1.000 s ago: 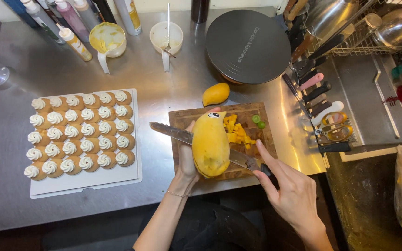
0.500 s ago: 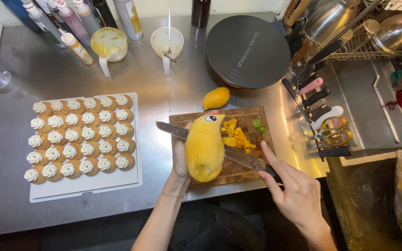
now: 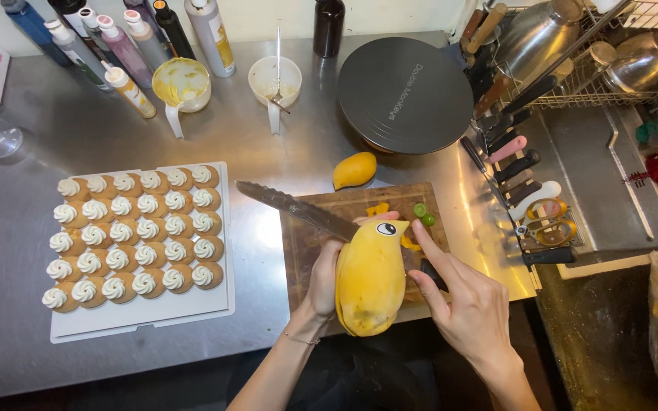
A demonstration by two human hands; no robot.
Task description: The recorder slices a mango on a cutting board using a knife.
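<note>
My left hand (image 3: pixel 323 275) grips a large yellow mango (image 3: pixel 369 275) with a small sticker, held upright above the near edge of a wooden cutting board (image 3: pixel 310 251). My right hand (image 3: pixel 466 304) holds the black handle of a long serrated knife (image 3: pixel 295 210), index finger stretched toward the mango's top. The blade runs behind the fruit and points up and left. Cut yellow fruit pieces (image 3: pixel 378 209) and small green bits (image 3: pixel 423 214) lie on the board.
A smaller mango (image 3: pixel 354 170) lies past the board. A white tray (image 3: pixel 142 316) of cream-topped tartlets sits left. Squeeze bottles (image 3: pixel 127 87), two cups (image 3: pixel 182 84), a black round lid (image 3: pixel 405 95), a knife rack (image 3: pixel 523 171) and a dish rack (image 3: pixel 603 53) line the back and right.
My left hand has lifted the mango nearer to me and tilted it upright. The knife blade has swung further up and left, and my right index finger has stretched toward the fruit.
</note>
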